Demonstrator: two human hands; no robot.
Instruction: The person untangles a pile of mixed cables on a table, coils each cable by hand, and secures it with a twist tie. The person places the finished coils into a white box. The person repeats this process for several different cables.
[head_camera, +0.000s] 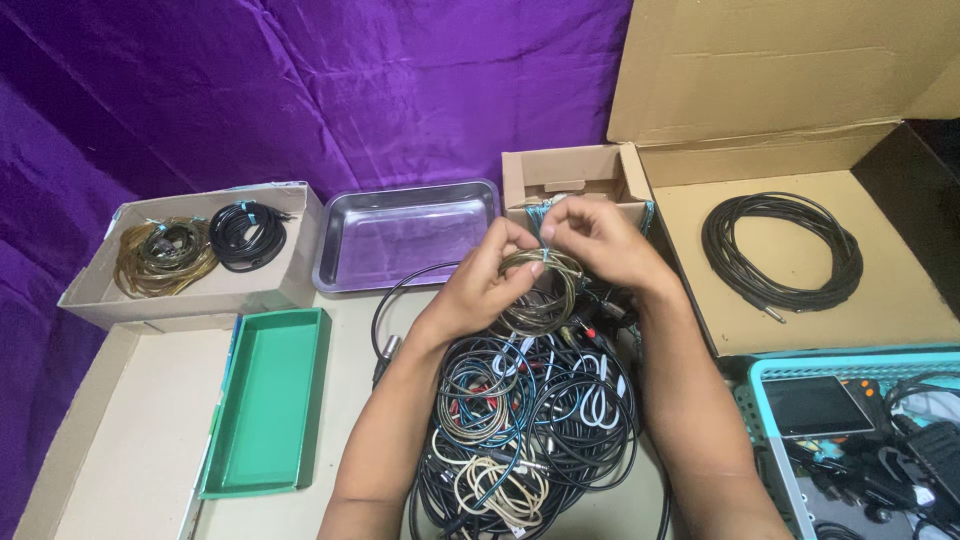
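Both my hands are raised over a big tangled pile of cables (525, 420) at the middle of the table. My left hand (487, 280) grips a small coil of olive-gold cable (545, 290) by its left side. My right hand (598, 240) pinches a thin teal twist tie (543, 262) at the top of that coil. Just behind my hands stands a small open cardboard box (565, 178) with more teal ties poking over its rim.
At the left, a cardboard box (200, 285) holds a gold coil (163, 255) and a black coil (247, 233). A steel tray (405, 235), a green tray (268, 400), a large open carton (800, 300) with a black cable coil (782, 250), and a teal basket (765, 375) of devices surround the pile.
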